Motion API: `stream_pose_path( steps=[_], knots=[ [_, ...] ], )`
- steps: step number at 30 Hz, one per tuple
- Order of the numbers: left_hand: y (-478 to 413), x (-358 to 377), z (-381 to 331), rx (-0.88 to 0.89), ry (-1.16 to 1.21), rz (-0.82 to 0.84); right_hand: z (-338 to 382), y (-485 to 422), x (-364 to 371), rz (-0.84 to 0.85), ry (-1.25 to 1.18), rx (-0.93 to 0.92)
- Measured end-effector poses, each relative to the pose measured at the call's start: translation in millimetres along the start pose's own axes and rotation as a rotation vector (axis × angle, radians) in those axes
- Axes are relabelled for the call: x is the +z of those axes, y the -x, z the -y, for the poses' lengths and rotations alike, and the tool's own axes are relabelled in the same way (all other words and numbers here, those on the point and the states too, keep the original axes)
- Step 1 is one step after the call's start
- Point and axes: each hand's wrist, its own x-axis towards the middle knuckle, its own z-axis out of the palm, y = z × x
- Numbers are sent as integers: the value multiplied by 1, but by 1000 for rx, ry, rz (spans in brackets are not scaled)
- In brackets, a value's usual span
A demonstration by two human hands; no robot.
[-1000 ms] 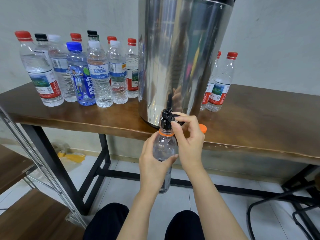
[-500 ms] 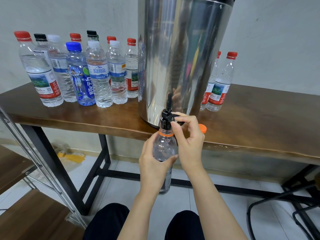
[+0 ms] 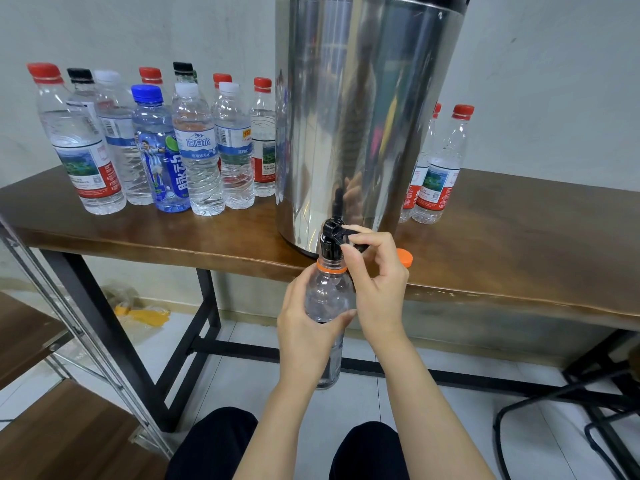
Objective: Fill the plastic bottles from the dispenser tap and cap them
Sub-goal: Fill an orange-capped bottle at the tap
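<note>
Clear bottle (image 3: 327,299) gripped in left hand (image 3: 308,327), mouth under tap (image 3: 332,237); right hand (image 3: 377,278) pinches its lever: filling step; next likely release lever, fetch orange cap (image 3: 404,258) just beyond right hand

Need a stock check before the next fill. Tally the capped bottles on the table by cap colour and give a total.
Red caps: 6
White caps: 3
Black caps: 2
Blue cap: 1
Total: 12 capped bottles on the table.
Not counted: the uncapped bottle at the tap, and the loose orange cap.
</note>
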Motion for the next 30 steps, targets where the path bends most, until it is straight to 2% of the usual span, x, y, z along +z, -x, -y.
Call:
stream_pose_path(
  steps=[30],
  knots=[
    [0,-1,-4,-1,-1,-8,-1,-1,0,-2,5,-8]
  ],
)
